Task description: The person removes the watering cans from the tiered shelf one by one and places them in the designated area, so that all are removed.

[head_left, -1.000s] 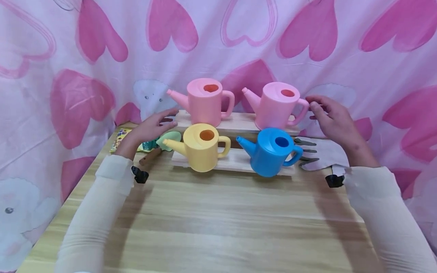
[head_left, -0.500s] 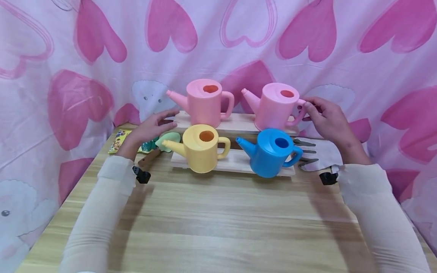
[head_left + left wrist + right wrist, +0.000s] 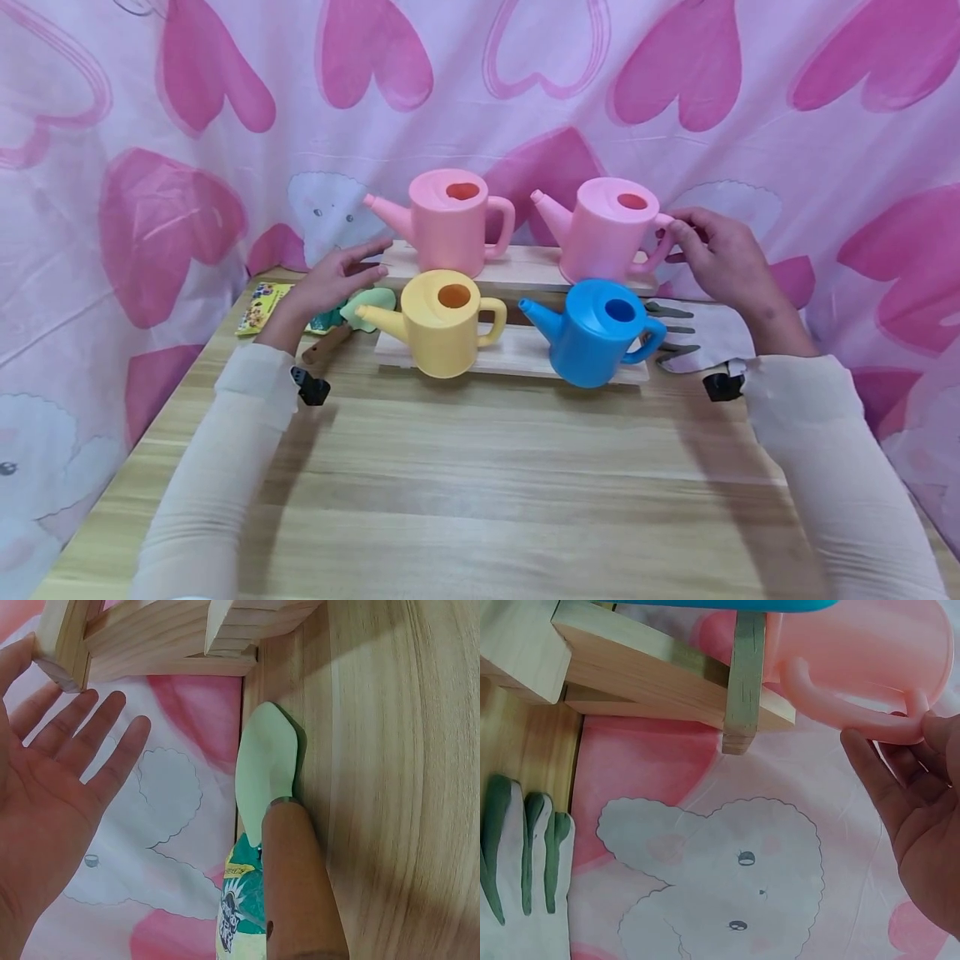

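At the right end of the wooden stand's upper shelf, a pink watering can is found upright, directly beside the right hand, toward which its handle is turned. The handle is pinched between thumb and fingers of that hand. The left hand is held with fingers extended and spread at the shelf's opposite end; the thumb is seen at the wooden edge, but firm contact cannot be confirmed. The can is noted as cylindrical and smooth, with a straight spout pointed left and a hole in its top. A second pink can is placed to its left; a blue can and a yellow can are carried on the lower shelf.
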Tool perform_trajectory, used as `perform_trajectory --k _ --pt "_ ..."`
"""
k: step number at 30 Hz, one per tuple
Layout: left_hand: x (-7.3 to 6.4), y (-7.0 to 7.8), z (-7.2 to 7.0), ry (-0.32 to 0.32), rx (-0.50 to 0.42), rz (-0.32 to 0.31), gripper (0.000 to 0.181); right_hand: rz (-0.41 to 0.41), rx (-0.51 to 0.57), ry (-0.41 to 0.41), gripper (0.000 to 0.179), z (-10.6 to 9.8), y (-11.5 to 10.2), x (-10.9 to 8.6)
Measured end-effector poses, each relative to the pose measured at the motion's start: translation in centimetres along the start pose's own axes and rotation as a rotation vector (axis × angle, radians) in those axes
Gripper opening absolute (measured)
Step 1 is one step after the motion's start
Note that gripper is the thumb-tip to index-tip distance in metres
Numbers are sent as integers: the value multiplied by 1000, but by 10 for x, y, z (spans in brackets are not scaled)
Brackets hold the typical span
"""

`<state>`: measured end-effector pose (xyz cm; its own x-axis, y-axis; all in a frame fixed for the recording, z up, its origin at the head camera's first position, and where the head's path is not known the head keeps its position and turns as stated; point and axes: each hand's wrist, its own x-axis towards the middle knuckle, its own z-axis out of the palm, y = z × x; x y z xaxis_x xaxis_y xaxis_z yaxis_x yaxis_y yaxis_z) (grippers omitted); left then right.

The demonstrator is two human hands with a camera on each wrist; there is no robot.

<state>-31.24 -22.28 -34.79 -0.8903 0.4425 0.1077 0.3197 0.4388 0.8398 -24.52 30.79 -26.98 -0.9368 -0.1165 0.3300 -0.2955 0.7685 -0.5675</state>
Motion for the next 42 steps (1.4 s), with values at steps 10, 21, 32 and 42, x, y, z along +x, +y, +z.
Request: perform_trajectory --k 10,21,32,42 --pt "1 -4 -1 10 5 15 61 -27 -26 -9 40 -1 -3 4" --pt "0 -7 2 10 -32 -2 60 -19 -68 64 44 -13 -9 3" --pt "-3 -2 3 14 -47 -43 62 -41 -58 160 42 -39 -31 -4" --pt "-3 -2 3 12 -44 -23 62 -140 -6 146 34 -39 -71 -37"
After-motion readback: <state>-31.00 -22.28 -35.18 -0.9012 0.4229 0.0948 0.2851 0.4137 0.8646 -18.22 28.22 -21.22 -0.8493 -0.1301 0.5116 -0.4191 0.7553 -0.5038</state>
